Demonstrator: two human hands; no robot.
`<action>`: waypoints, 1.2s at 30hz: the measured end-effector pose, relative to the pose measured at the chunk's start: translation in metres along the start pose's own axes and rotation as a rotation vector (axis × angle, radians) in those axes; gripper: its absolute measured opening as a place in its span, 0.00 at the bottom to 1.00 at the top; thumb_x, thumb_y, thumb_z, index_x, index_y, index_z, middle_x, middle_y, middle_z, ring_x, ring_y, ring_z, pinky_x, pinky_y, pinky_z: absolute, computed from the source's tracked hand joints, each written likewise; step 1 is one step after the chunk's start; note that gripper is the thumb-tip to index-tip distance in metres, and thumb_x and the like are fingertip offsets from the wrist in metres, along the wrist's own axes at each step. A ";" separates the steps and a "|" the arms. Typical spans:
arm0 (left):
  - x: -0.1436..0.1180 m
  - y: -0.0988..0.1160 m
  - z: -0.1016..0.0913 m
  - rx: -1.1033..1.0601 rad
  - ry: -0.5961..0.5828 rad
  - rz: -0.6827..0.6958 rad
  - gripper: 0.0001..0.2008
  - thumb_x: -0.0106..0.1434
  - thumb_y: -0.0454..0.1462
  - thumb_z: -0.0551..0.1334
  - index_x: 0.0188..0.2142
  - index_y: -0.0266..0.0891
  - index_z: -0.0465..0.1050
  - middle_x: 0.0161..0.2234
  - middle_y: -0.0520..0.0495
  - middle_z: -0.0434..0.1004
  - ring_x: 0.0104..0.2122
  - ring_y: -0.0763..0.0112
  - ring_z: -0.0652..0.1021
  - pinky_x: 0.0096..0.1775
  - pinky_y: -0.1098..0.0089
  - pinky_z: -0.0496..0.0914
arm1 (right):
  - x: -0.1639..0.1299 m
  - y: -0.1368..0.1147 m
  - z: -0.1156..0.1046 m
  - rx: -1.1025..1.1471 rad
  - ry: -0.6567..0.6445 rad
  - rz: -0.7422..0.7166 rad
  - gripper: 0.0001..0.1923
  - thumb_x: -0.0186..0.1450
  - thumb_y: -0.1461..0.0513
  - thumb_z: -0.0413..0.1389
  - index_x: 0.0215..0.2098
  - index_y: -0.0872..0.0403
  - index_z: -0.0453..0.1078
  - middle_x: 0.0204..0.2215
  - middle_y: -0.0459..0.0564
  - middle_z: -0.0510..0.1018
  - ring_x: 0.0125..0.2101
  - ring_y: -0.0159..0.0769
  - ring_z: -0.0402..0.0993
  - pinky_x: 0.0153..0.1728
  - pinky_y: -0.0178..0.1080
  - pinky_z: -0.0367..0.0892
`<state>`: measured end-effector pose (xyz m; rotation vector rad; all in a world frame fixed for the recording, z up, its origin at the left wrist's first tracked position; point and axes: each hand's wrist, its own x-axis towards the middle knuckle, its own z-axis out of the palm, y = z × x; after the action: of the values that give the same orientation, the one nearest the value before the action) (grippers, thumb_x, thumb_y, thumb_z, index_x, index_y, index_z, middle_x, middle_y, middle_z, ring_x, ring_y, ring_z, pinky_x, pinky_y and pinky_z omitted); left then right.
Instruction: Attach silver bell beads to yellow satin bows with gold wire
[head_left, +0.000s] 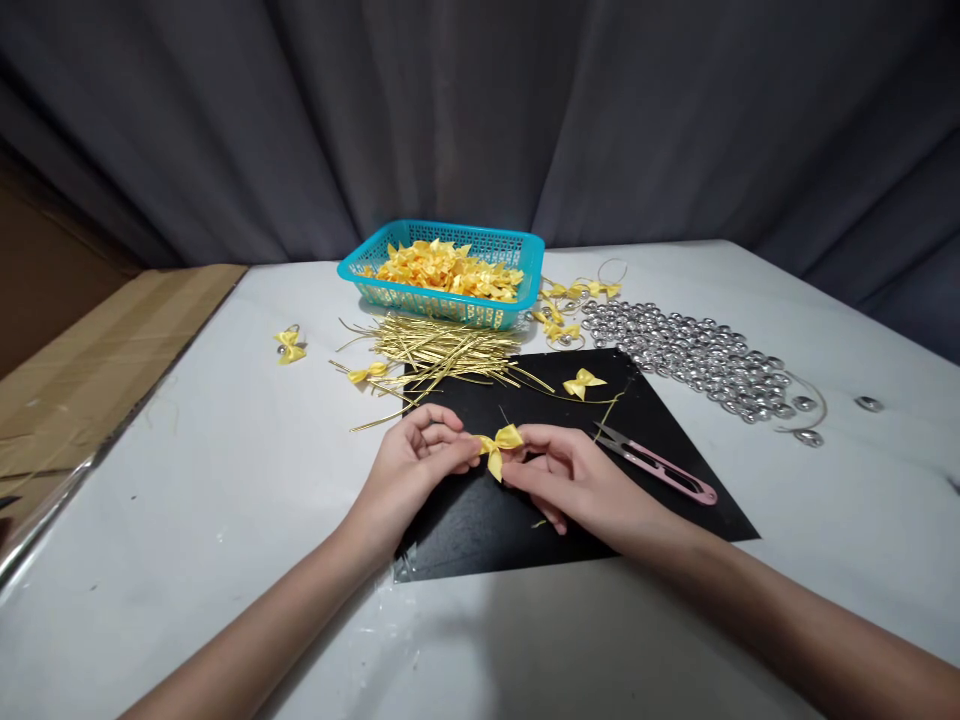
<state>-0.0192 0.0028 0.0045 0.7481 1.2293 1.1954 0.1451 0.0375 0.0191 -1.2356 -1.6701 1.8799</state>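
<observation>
Both my hands pinch one small yellow satin ribbon bow (499, 445) over the black square mat (480, 530): left hand (409, 470) and right hand (574, 478) fingertips closed on its ends, steadying it. Pink thread snips (660, 465) lie within reach beside my right hand.

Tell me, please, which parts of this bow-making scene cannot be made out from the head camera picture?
- Centre of the yellow bow: covered by fingertips of the left hand and right hand, so any tie there is unseen.
- Bottom of the teal basket: buried under yellow bows.
- Silver pieces: too small to identify.
- Cardboard: cut off by the left edge.
</observation>
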 end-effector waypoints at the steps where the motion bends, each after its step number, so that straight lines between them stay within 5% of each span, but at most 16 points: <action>1: 0.000 0.000 0.000 -0.001 -0.005 -0.003 0.14 0.48 0.32 0.69 0.30 0.36 0.64 0.20 0.56 0.76 0.22 0.81 0.75 0.27 0.82 0.67 | 0.000 -0.001 0.001 0.023 -0.026 0.012 0.14 0.56 0.54 0.57 0.28 0.58 0.65 0.14 0.38 0.61 0.13 0.20 0.55 0.13 0.25 0.55; 6: 0.000 0.002 0.002 0.039 -0.026 0.002 0.13 0.48 0.32 0.69 0.29 0.36 0.65 0.20 0.56 0.75 0.22 0.81 0.74 0.27 0.81 0.67 | 0.002 0.004 0.007 0.076 0.028 0.041 0.17 0.53 0.54 0.60 0.30 0.58 0.64 0.22 0.41 0.69 0.11 0.18 0.56 0.11 0.26 0.54; 12: -0.002 0.005 0.004 0.109 0.005 0.015 0.10 0.47 0.31 0.68 0.24 0.36 0.66 0.18 0.57 0.70 0.22 0.81 0.73 0.27 0.81 0.65 | 0.005 0.012 0.005 -0.100 0.124 -0.129 0.12 0.54 0.62 0.57 0.19 0.57 0.57 0.15 0.37 0.55 0.15 0.17 0.50 0.13 0.24 0.46; 15: -0.002 0.004 0.002 0.125 -0.016 0.028 0.07 0.49 0.32 0.67 0.27 0.35 0.70 0.21 0.55 0.72 0.23 0.79 0.73 0.28 0.79 0.66 | 0.002 0.009 0.001 -0.068 0.088 -0.141 0.08 0.55 0.61 0.56 0.31 0.58 0.65 0.23 0.41 0.65 0.15 0.17 0.54 0.13 0.24 0.51; 18: -0.001 0.004 0.000 0.101 -0.006 0.022 0.06 0.51 0.33 0.66 0.30 0.36 0.73 0.25 0.53 0.74 0.25 0.78 0.74 0.30 0.78 0.67 | 0.002 0.005 -0.004 0.015 0.122 -0.154 0.17 0.58 0.58 0.54 0.45 0.56 0.64 0.33 0.46 0.70 0.15 0.18 0.59 0.14 0.27 0.60; 26: -0.004 0.007 0.004 0.182 -0.054 0.017 0.03 0.52 0.33 0.65 0.29 0.35 0.74 0.25 0.50 0.76 0.27 0.75 0.75 0.31 0.76 0.68 | 0.005 0.009 -0.006 0.047 0.104 -0.101 0.11 0.58 0.59 0.55 0.34 0.59 0.68 0.13 0.39 0.63 0.13 0.21 0.58 0.15 0.27 0.62; 32: -0.003 0.005 0.002 0.107 0.023 0.016 0.04 0.51 0.34 0.66 0.27 0.35 0.74 0.24 0.51 0.76 0.25 0.77 0.74 0.30 0.76 0.68 | 0.005 0.007 -0.007 0.062 0.105 -0.191 0.16 0.56 0.57 0.59 0.39 0.58 0.70 0.27 0.45 0.72 0.14 0.20 0.59 0.15 0.28 0.62; 36: -0.002 0.004 0.001 0.105 0.010 0.017 0.03 0.51 0.33 0.66 0.26 0.35 0.74 0.24 0.52 0.75 0.25 0.77 0.74 0.29 0.77 0.68 | 0.007 0.009 -0.008 -0.053 0.185 -0.236 0.16 0.53 0.54 0.62 0.33 0.59 0.71 0.21 0.43 0.69 0.15 0.20 0.59 0.15 0.26 0.61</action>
<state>-0.0191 0.0023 0.0090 0.8318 1.3044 1.1567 0.1499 0.0451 0.0087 -1.1381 -1.6927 1.5442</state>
